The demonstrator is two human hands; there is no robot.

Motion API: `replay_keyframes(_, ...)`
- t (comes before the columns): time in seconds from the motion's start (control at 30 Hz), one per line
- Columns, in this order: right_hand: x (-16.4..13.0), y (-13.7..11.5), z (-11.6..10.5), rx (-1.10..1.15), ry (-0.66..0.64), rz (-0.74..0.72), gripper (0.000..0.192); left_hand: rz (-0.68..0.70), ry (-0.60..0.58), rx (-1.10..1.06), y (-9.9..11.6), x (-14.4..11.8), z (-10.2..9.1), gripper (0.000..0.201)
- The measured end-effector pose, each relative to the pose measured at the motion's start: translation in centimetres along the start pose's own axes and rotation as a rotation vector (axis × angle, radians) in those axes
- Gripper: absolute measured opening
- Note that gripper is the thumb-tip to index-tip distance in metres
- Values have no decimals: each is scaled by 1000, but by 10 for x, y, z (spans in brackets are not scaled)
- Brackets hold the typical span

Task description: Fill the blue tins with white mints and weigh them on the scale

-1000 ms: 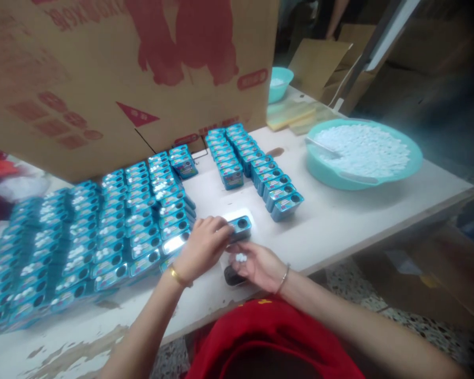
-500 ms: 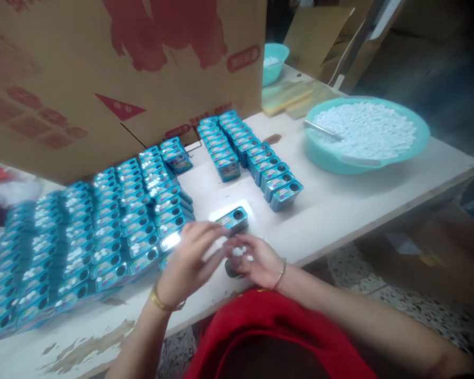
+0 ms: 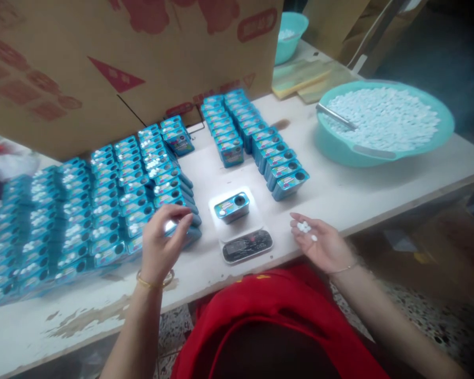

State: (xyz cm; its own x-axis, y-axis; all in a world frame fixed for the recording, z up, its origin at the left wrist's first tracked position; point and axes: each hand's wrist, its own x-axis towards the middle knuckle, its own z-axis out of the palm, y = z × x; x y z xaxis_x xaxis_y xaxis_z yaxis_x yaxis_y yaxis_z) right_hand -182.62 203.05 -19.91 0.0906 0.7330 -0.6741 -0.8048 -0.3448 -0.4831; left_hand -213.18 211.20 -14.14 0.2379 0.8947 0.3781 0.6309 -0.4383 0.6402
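My right hand point(image 3: 322, 245) is palm up right of the scale, with several small white tablets point(image 3: 303, 227) resting on its curled fingers. On the pale plate of a small kitchen scale point(image 3: 217, 231) stands a blue tin point(image 3: 232, 208) with a dark round hole in its top and a white tablet at its left end. The scale's dark display panel point(image 3: 248, 246) faces me; its reading is not legible. My left hand point(image 3: 164, 237) hovers left of the scale, in front of the nearest blue tins, thumb and fingers bent but apart, nothing seen between them.
Rows of blue tins point(image 3: 106, 226) fill the left of the table point(image 3: 237, 279), many with white tablets on top. More tins point(image 3: 288, 181) stand behind the scale. A turquoise basin point(image 3: 351, 152) of white tablets holds a metal scoop point(image 3: 335, 116). A large cardboard box point(image 3: 174, 73) stands behind.
My hands have moved apart from in front of the scale: the left to the left, the right to the right with the tablets. The tin and display are now uncovered. The view has shifted slightly.
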Motion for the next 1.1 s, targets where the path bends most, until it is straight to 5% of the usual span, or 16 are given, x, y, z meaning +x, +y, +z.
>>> replay_keyframes(0.17, -5, 15, 10, -141, -95, 3, 22, 36, -94, -2, 2, 5, 10, 15)
replay_keyframes(0.33, -1, 30, 34, -186, -243, 74, 24, -30, -274, -13, -6, 4, 50, 70)
replay_keyframes(0.43, 6, 35, 53, -86, -222, 198, 18, 25, -254, 4, -3, 6, 69, 42)
replay_keyframes(0.57, 13, 36, 73, 55, -180, 263, 25, 461, -193, 227, 16, 10, 66, 38)
replay_keyframes(0.63, 17, 36, 77, 89, -192, 247, 27, 561, -166, 359, 21, 12, 62, 37)
replay_keyframes(0.9, 25, 47, 79, 66, -141, 354, 27, 469, -200, 325, -3, 4, 74, 35)
replay_keyframes(1.1, 26, 47, 73, 115, -157, 340, 21, 638, -75, 382, 2, 1, 71, 37)
